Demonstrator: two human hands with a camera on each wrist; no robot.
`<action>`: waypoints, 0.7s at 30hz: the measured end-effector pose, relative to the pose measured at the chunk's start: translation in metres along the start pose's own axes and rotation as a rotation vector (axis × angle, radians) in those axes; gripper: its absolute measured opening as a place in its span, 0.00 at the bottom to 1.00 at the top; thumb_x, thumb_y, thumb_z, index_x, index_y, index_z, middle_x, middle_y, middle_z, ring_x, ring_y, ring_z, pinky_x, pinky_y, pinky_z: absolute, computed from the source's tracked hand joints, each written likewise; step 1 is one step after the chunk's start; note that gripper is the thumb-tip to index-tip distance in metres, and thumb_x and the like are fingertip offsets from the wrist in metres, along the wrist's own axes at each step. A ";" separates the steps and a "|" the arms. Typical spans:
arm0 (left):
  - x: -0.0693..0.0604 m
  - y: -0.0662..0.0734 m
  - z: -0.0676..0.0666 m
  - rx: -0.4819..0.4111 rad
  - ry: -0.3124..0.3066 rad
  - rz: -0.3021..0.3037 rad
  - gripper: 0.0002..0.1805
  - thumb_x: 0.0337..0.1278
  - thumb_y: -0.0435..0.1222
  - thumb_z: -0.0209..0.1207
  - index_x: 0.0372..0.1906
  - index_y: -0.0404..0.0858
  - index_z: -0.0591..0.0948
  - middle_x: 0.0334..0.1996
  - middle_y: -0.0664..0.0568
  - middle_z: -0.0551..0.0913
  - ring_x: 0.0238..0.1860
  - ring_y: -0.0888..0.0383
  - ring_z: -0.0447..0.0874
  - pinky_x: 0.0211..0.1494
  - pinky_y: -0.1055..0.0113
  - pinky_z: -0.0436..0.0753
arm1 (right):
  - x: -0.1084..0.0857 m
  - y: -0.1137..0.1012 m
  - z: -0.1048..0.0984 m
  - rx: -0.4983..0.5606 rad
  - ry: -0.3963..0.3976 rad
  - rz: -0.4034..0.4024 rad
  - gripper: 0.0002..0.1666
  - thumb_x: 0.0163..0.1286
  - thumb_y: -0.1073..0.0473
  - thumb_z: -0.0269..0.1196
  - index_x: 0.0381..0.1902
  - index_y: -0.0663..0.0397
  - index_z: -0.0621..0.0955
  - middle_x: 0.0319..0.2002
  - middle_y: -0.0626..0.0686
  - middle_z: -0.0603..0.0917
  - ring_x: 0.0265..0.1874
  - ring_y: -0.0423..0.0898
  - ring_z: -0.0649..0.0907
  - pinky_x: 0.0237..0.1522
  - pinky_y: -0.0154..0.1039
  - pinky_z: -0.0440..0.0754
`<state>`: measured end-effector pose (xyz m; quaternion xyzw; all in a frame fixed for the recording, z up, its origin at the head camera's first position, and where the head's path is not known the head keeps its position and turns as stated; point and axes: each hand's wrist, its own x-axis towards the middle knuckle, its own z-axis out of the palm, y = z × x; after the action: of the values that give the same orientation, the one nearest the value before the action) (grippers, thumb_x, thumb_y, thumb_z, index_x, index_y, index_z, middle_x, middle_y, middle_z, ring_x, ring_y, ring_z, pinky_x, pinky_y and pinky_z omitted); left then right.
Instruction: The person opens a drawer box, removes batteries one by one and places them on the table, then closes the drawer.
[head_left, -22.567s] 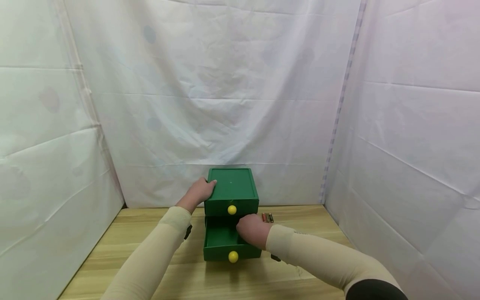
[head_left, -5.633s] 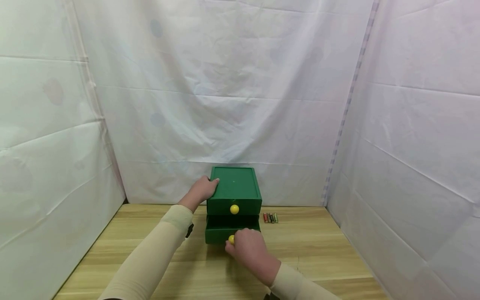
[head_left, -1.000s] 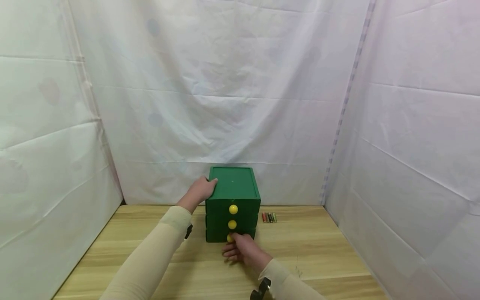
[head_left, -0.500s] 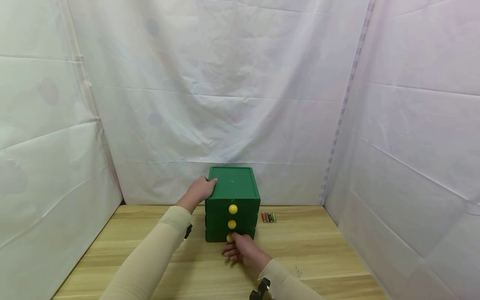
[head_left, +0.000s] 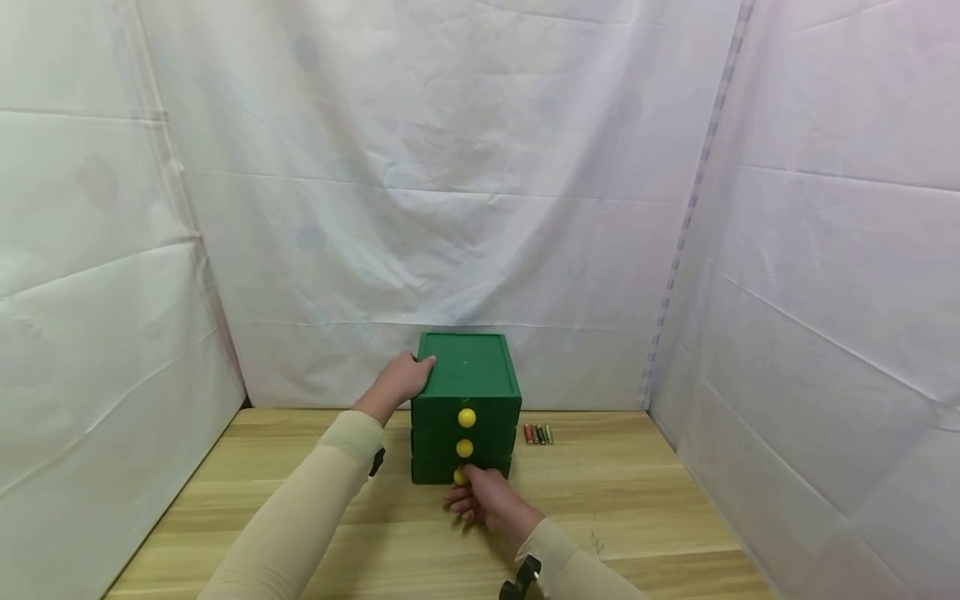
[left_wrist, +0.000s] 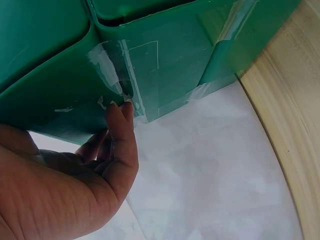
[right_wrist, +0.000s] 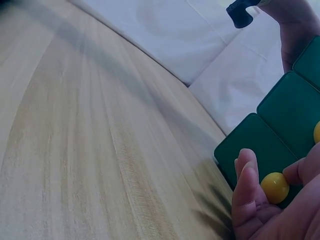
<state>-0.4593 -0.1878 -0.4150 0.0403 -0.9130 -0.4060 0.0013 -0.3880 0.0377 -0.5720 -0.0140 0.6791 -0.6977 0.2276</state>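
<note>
Left hand [head_left: 396,387] gripping edge of green drawer unit [head_left: 474,368]; right hand [head_left: 495,502] loosely spread, merely touching lowest yellow knob [head_left: 459,477] (four batteries [head_left: 541,435] near unit on worktop [head_left: 622,492]).

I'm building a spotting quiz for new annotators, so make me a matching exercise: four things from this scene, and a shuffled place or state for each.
Things
1. Left hand
2. Right hand
3. Batteries
4. Drawers

Place or state
A. on the table, right of the cabinet
B. at the lowest knob
C. pushed in
D. at the cabinet's left edge

Pairs: 1-D, 2-B, 3-A, 4-C
</note>
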 end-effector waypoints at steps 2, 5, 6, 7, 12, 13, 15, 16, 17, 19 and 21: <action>0.001 0.000 0.000 0.001 -0.001 -0.001 0.43 0.91 0.57 0.43 0.84 0.23 0.60 0.80 0.27 0.66 0.75 0.33 0.72 0.72 0.38 0.76 | -0.001 0.000 0.000 -0.002 -0.002 0.000 0.22 0.86 0.51 0.55 0.52 0.68 0.83 0.40 0.62 0.94 0.25 0.41 0.87 0.27 0.31 0.81; 0.002 0.000 0.000 0.003 0.000 -0.002 0.43 0.92 0.56 0.43 0.84 0.23 0.60 0.80 0.27 0.67 0.74 0.33 0.74 0.71 0.39 0.77 | -0.003 0.000 0.001 -0.009 -0.009 -0.005 0.24 0.86 0.51 0.55 0.52 0.71 0.84 0.40 0.61 0.94 0.24 0.40 0.87 0.26 0.31 0.80; 0.002 0.000 0.000 0.001 0.000 -0.003 0.42 0.92 0.56 0.43 0.84 0.23 0.60 0.80 0.27 0.67 0.73 0.33 0.74 0.70 0.39 0.77 | -0.003 0.000 0.002 -0.010 -0.012 -0.008 0.25 0.86 0.51 0.55 0.52 0.71 0.84 0.39 0.61 0.94 0.24 0.40 0.87 0.26 0.31 0.80; 0.002 0.000 0.000 -0.001 0.000 -0.004 0.42 0.92 0.56 0.43 0.84 0.23 0.60 0.79 0.27 0.68 0.72 0.34 0.75 0.70 0.39 0.77 | -0.003 0.000 0.002 -0.013 -0.015 -0.009 0.25 0.87 0.51 0.55 0.51 0.71 0.85 0.39 0.60 0.94 0.24 0.40 0.86 0.26 0.31 0.80; 0.003 -0.001 -0.002 -0.004 0.000 -0.008 0.42 0.92 0.56 0.43 0.84 0.24 0.59 0.80 0.28 0.67 0.71 0.35 0.76 0.69 0.40 0.78 | -0.006 0.001 0.002 -0.019 -0.021 -0.004 0.25 0.87 0.50 0.56 0.51 0.70 0.85 0.38 0.58 0.94 0.25 0.40 0.86 0.27 0.31 0.80; 0.003 -0.001 -0.002 -0.003 0.000 -0.008 0.42 0.92 0.56 0.43 0.85 0.24 0.59 0.80 0.28 0.67 0.72 0.34 0.75 0.69 0.40 0.77 | -0.007 0.001 0.001 -0.022 -0.021 -0.001 0.25 0.87 0.49 0.56 0.51 0.70 0.85 0.38 0.57 0.94 0.25 0.40 0.86 0.27 0.31 0.80; 0.003 -0.001 -0.002 -0.001 0.002 -0.008 0.42 0.92 0.56 0.42 0.85 0.24 0.58 0.80 0.28 0.67 0.73 0.34 0.75 0.70 0.40 0.77 | -0.009 0.002 0.001 -0.024 -0.021 0.005 0.25 0.87 0.49 0.55 0.51 0.69 0.85 0.38 0.57 0.94 0.26 0.40 0.86 0.27 0.31 0.80; 0.003 -0.001 -0.001 0.000 0.003 -0.007 0.42 0.92 0.56 0.42 0.85 0.24 0.58 0.80 0.28 0.67 0.73 0.34 0.75 0.70 0.39 0.77 | -0.009 0.002 0.000 -0.025 -0.021 0.005 0.25 0.87 0.49 0.55 0.51 0.69 0.85 0.38 0.57 0.94 0.26 0.40 0.86 0.27 0.32 0.80; 0.002 -0.001 -0.001 -0.002 0.003 -0.005 0.42 0.92 0.56 0.42 0.85 0.24 0.58 0.80 0.28 0.67 0.73 0.34 0.75 0.69 0.40 0.77 | -0.010 0.003 0.000 -0.026 -0.020 0.007 0.24 0.88 0.50 0.55 0.51 0.68 0.85 0.38 0.57 0.94 0.26 0.40 0.85 0.27 0.32 0.80; 0.000 -0.001 -0.001 -0.005 0.004 0.002 0.42 0.92 0.56 0.42 0.85 0.23 0.58 0.80 0.27 0.67 0.72 0.34 0.75 0.69 0.40 0.77 | -0.012 0.003 0.000 -0.028 -0.017 0.008 0.23 0.87 0.50 0.56 0.52 0.67 0.85 0.38 0.57 0.94 0.26 0.40 0.85 0.27 0.32 0.80; -0.002 0.000 -0.001 -0.004 0.005 0.008 0.42 0.92 0.56 0.42 0.84 0.23 0.59 0.80 0.27 0.67 0.72 0.34 0.75 0.69 0.40 0.77 | -0.014 0.004 0.000 -0.030 -0.015 0.010 0.23 0.87 0.50 0.56 0.52 0.67 0.85 0.38 0.58 0.94 0.26 0.40 0.85 0.28 0.32 0.80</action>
<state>-0.4572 -0.1886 -0.4140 0.0378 -0.9122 -0.4079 0.0053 -0.3743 0.0423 -0.5715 -0.0192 0.6878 -0.6862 0.2361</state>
